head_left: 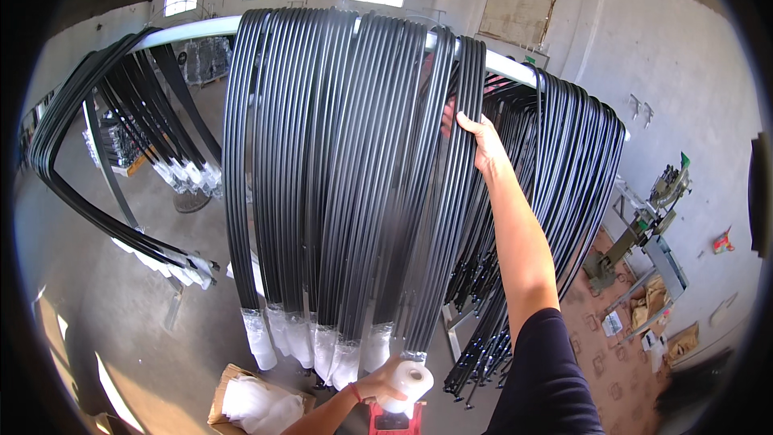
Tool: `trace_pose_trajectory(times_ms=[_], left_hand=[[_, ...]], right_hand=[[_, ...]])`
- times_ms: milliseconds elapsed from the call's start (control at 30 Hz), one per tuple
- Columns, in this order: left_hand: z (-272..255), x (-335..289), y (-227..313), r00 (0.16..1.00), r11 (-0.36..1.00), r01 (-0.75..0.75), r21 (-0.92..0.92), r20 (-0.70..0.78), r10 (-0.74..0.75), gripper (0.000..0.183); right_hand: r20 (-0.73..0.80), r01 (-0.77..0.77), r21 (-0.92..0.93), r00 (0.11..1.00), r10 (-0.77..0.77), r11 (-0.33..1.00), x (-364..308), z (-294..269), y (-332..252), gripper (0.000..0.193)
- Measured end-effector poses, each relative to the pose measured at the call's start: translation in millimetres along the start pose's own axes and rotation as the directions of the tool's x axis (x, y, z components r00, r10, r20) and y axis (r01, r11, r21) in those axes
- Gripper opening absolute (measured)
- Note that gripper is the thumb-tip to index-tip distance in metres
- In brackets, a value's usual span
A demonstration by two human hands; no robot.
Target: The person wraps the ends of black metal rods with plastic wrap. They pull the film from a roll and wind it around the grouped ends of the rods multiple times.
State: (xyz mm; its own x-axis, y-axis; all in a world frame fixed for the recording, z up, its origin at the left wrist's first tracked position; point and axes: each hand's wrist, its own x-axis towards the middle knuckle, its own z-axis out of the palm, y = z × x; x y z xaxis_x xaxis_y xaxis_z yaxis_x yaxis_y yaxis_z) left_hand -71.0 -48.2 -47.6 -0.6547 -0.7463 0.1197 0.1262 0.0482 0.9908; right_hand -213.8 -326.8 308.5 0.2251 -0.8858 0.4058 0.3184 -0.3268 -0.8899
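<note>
Long black tubes (pixel 346 137) hang in bundles over a pale rail (pixel 193 31). My right hand (pixel 481 137) grips one bundle of tubes (pixel 443 250) high up, thumb in front and fingers partly hidden behind it. Down at that bundle's lower end, my left hand (pixel 382 380) is wrapped around a roll of clear-white plastic film (pixel 412 381). Some film lies around the tube ends just above the roll. Clear plastic wrapping (pixel 345 358) covers the lower ends of the neighbouring bundles to the left.
Further tubes (pixel 580 161) with bare lower ends hang at the right. More wrapped ones (pixel 189 173) hang at the left. Below stand a cardboard box (pixel 221 399) holding white plastic and a red object (pixel 394 420). A green machine (pixel 644 225) stands by the right wall.
</note>
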Motion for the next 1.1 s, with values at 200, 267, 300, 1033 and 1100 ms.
trace_pose_trajectory(times_ms=[200, 267, 300, 1033, 1100], left_hand=[[-26.6, 20.3, -50.0, 0.994, 0.994, 0.076, -0.081, -0.076, -0.083, 0.085], [-40.5, 24.1, -55.9, 0.998, 0.998, 0.015, -0.053, -0.052, -0.018, 0.087], [-46.3, 24.1, -68.1, 0.995, 0.994, 0.041, -0.104, -0.082, -0.049, 0.088], [8.4, -125.8, -50.7, 0.916, 0.908, 0.253, -0.333, -0.218, -0.335, 0.08], [18.1, -129.2, -60.0, 0.896, 0.912, 0.272, -0.308, -0.265, -0.357, 0.08]], right_hand=[[-0.032, -0.079, -0.039, 0.996, 0.078, 0.996, 6.8, 2.2, 12.4, 0.031], [-0.094, -0.035, -0.054, 0.995, 0.03, 0.998, 6.9, 10.1, 13.2, 0.033], [-0.111, -0.014, -0.05, 0.994, 0.008, 0.999, 8.2, 17.3, 14.3, 0.033], [0.455, 0.567, -0.145, 0.766, -0.454, 0.811, -308.7, 102.5, -38.2, 0.023], [0.424, 0.574, -0.331, 0.799, -0.426, 0.749, -329.1, 97.8, -46.9, 0.015]])
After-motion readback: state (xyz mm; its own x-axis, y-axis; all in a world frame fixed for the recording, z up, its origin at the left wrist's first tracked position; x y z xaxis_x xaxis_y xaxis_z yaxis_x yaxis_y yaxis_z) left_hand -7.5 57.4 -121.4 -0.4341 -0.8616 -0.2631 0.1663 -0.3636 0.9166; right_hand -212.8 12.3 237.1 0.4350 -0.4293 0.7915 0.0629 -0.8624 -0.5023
